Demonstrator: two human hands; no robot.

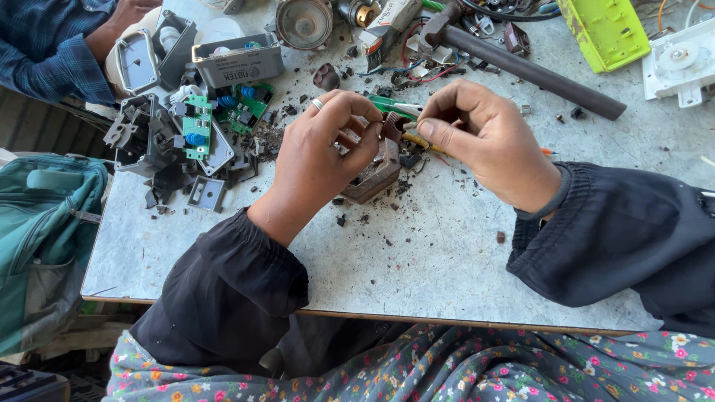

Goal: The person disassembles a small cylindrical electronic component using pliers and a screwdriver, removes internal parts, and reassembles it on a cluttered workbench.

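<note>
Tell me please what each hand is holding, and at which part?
The left hand pinches a small dark brown part at its near side. The right hand grips a thin yellow piece by its right end; what kind of piece it is cannot be told.

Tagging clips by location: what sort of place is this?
Likely an electronics repair or scrap-dismantling bench: green circuit boards, broken plastic housings, a hammer, and debris on the table.

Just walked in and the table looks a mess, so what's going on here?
A person's left hand and right hand pinch a small dark part together over a brown block on the grey table. Green circuit boards, broken casings and a hammer lie around. Another person's hand rests at the far corner.
</note>
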